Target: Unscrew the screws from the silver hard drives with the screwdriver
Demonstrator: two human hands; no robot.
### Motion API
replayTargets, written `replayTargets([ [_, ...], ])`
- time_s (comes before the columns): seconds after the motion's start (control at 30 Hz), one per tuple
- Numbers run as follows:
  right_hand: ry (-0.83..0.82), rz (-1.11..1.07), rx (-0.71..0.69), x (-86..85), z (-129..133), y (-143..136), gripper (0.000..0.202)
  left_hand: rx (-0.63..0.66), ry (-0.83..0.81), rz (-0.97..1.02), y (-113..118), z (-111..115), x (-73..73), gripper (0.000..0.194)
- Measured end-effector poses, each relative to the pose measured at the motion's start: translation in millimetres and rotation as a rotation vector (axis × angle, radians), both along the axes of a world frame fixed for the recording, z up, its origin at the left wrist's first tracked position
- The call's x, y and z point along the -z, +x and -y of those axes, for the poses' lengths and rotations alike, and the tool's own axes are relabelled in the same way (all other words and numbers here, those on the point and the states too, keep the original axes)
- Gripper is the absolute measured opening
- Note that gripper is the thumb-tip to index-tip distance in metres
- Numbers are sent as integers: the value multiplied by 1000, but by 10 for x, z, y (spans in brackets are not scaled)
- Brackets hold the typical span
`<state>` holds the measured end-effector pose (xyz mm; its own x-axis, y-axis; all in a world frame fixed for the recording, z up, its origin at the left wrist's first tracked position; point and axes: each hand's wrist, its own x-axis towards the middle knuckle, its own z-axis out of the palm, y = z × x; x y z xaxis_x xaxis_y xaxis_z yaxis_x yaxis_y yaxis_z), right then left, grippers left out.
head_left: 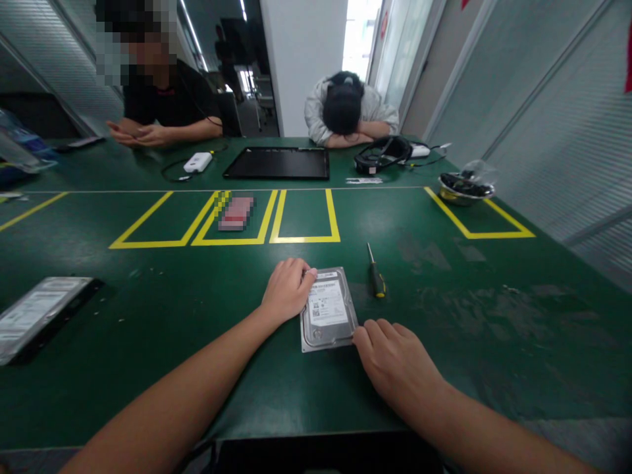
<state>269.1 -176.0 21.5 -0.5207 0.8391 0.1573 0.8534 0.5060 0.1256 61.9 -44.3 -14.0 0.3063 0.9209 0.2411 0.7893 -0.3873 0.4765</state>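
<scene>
We've got drive (328, 309) label-up over tabletop (484, 355), just left of screwdriver (376, 280); left hand (289, 289) clamped on far-left edge, right hand (392, 352) pinching near-right corner. Steadying step, we reckon; next move probably wants even grip.

The location is an office-type room fitted for bench work. Office indicators: slatted blinds (567, 125) along the right side, a plain white wall section (309, 59), and a dark glass panel (197, 33) reflecting strip lights. Two people sit at the far edge of a large green-topped table (276, 401). Bench-work indicators: yellow tape (306, 239) marking out bays on the tabletop, a screwdriver (378, 282), and a bare hard drive (330, 303).
</scene>
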Motion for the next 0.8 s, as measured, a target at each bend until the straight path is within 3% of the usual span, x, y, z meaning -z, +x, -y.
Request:
replayTargets([
  [0.33,-1,-75,11,-41,52,24,20,31,42,46,-2,73,-86,30],
  [0.43,-18,-86,-57,-14,40,37,18,187,73,23,-19,207,-197,41],
  [0.53,-32,-123,-97,10,13,62,17,491,14,13,-26,354,-297,66],
  [0.6,-53,-151,-105,9,-11,82,17,626,-23,10,-24,424,-330,78],
  [0.8,-137,-89,-140,-108,-123,50,16,672,-58,13,-20,451,-318,76],
])
